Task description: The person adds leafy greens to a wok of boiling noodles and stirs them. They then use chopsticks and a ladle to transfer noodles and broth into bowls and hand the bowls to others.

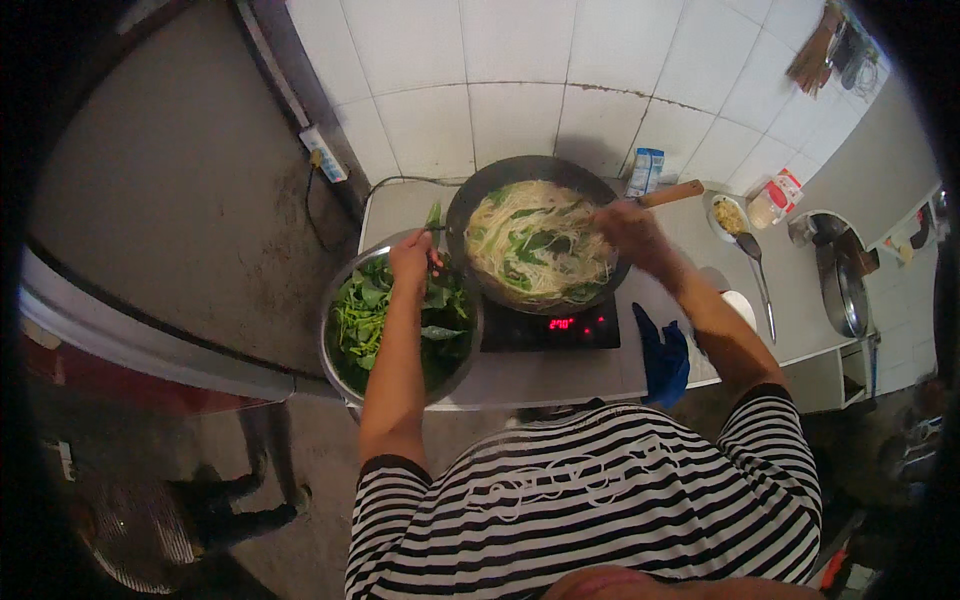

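Note:
A dark wok point(457, 191) full of pale noodles point(551, 225) and green leaves stands on a black induction cooker point(517, 337) with a lit red display. My left hand point(410, 259) reaches over a steel basin point(326, 352) of leafy greens point(364, 307). Its fingers close at the small side handle point(437, 228) of the wok. Over the right side of the noodles, my right hand point(630, 231) is curled and blurred by motion. Whatever it grips is too blurred to make out. Behind it, the wok's wooden handle point(675, 193) points up and right.
Right of the wok are a bowl of chopped food point(727, 216), a ladle point(761, 277), a bagged seasoning point(776, 199) and steel pans point(844, 292). A blue cloth point(666, 360) hangs at the front edge. A power strip point(324, 154) is at left. Another person point(150, 517) is lower left.

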Motion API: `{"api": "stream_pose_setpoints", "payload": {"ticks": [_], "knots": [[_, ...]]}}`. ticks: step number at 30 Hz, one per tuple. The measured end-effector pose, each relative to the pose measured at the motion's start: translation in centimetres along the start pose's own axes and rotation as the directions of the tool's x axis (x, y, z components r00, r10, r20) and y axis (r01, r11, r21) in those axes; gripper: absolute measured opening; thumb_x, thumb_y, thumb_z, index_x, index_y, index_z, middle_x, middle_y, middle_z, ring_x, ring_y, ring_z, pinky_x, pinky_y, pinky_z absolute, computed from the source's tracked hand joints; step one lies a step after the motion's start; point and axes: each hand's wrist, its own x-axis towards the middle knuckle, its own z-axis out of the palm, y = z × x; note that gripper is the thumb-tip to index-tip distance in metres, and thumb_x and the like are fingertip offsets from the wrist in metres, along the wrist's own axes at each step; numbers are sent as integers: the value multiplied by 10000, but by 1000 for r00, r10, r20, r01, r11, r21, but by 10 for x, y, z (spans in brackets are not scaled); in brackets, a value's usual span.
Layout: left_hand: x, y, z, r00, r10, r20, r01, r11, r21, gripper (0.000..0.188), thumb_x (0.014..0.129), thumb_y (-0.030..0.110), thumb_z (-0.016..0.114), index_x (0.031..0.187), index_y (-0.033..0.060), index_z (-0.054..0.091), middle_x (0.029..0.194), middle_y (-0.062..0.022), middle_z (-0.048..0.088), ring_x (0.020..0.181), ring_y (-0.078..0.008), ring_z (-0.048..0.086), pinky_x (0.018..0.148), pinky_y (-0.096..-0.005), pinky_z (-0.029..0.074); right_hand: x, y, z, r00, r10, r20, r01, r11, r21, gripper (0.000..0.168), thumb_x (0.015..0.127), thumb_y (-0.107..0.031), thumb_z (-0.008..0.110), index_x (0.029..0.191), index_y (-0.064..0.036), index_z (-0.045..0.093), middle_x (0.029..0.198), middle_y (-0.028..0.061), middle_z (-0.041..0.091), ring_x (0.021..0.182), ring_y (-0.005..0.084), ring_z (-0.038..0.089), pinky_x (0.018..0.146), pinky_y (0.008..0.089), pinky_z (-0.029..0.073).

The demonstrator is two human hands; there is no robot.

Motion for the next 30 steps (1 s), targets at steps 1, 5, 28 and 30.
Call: {"api": "stream_pose_setpoints", "payload": {"ticks": [1, 5, 28, 30], "knots": [[-1, 1, 2, 1000, 1, -10, -1, 1000, 5, 330, 882, 150, 542, 1164, -21, 551, 550, -56, 522, 424, -152, 513, 346, -271, 383, -2, -11, 6, 999, -50, 20, 51, 997, -50, 121, 821, -58, 578, 931, -20, 607, 875, 111, 606, 796, 246, 586, 683, 352, 472], [-2, -1, -6, 1000, 12, 26, -11, 1000, -6, 303, 886, 140, 533, 1140, -24, 559, 549, -57, 519, 422, -152, 510, 348, -275, 385, -11, -16, 9, 990, -20, -140, 35, 994, 106, 92, 860, -86, 559, 852, -21, 624, 749, 92, 610, 664, 181, 579, 592, 312, 471], [14, -6, 5, 982, -165, -88, 179, 968, 177, 366, 918, 224, 469, 1226, 26, 476, 605, -80, 545, 510, -196, 534, 389, -332, 402, -79, 30, -5, 496, 856, -145, -448, 396, 801, 228, 843, -232, 539, 714, -58, 612, 613, 89, 577, 555, 196, 575, 449, 390, 447], [17, 2, 17, 989, -88, -120, 122, 940, 319, 413, 914, 218, 476, 1281, 32, 436, 640, -88, 571, 539, -201, 545, 419, -326, 427, -86, 67, 29, 535, 786, -310, -486, 587, 648, 261, 836, -298, 565, 747, -58, 617, 624, 56, 578, 551, 182, 550, 461, 362, 432]]}}
